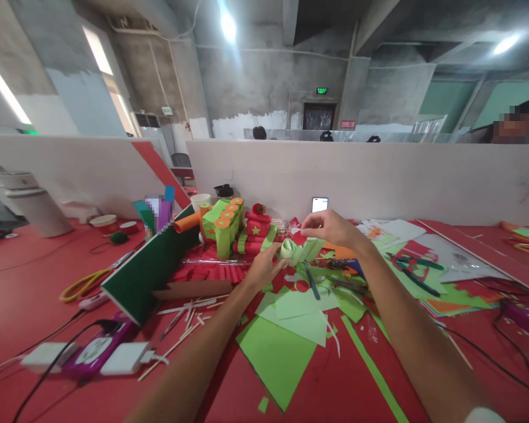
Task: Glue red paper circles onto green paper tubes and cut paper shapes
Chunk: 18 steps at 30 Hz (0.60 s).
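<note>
My left hand (264,269) is closed around one end of a light green rolled paper piece (306,251), whose curled end faces me. Above it, my right hand (332,228) pinches a small red paper disc (298,237) at the top of the roll. Whether the disc touches the roll I cannot tell. Just below the hands lie another red disc (302,286), a dark slim tool (312,282) and sheets of green paper (277,355). Beyond my left hand stand green and orange paper rolls (224,238) and red rolled pieces with star cutouts (255,230).
A dark green board (145,273) leans at the left, near power strips (99,352) with cords. Yellow-handled scissors (83,285) and a tumbler (37,202) lie farther left. Pliers (417,273) rest on paper at right. A phone (320,204) leans against the white partition (379,176).
</note>
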Each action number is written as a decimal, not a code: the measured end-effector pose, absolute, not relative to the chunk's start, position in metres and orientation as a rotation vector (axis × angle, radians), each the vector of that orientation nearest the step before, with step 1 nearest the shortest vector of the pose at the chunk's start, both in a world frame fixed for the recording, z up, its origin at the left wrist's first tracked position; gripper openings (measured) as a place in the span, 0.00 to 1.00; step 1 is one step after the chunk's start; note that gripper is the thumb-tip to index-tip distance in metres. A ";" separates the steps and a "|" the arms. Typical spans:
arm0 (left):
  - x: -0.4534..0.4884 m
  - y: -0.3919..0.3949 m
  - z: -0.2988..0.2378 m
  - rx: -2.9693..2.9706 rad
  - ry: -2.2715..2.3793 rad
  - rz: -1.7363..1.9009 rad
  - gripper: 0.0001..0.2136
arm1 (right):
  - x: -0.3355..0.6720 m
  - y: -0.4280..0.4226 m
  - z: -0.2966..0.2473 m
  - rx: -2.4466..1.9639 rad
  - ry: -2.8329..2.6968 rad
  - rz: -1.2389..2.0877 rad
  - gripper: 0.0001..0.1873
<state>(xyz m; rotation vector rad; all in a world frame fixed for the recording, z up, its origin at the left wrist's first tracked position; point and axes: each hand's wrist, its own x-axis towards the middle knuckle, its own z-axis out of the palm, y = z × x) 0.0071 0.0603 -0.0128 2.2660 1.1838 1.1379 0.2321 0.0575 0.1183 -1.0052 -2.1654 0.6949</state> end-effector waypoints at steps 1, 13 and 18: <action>0.007 0.060 -0.012 2.262 1.179 1.136 0.17 | 0.228 0.060 0.117 -1.004 -2.178 0.714 0.11; 0.007 0.059 -0.012 2.270 1.207 1.123 0.17 | 0.210 0.065 0.109 -1.053 -2.235 0.756 0.08; 0.007 0.060 -0.013 2.276 1.195 1.115 0.17 | 0.209 0.067 0.106 -1.044 -2.282 0.749 0.07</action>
